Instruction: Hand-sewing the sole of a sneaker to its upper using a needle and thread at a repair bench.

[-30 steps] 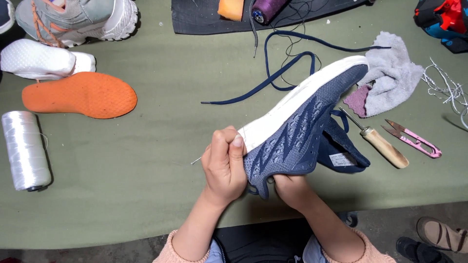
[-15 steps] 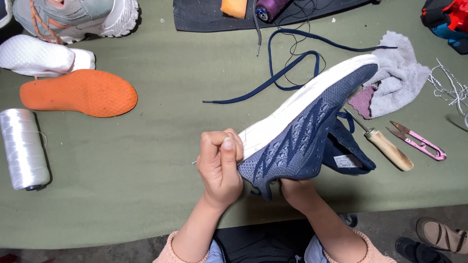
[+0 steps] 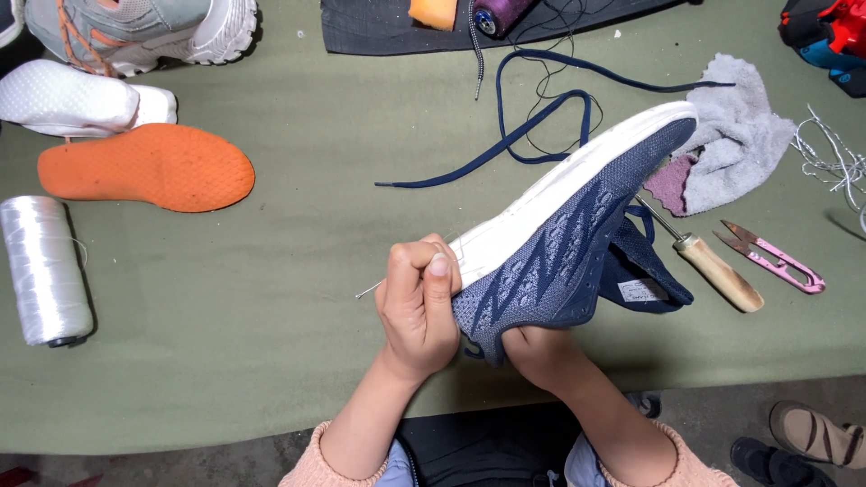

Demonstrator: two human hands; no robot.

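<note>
Currently a navy knit sneaker is held above the green table, its long axis running from the toe at the hands up-right to the heel. The toe is pinched closed by the left hand, apparently around a thin needle. The right hand is pushed inside, its grip hidden.
</note>
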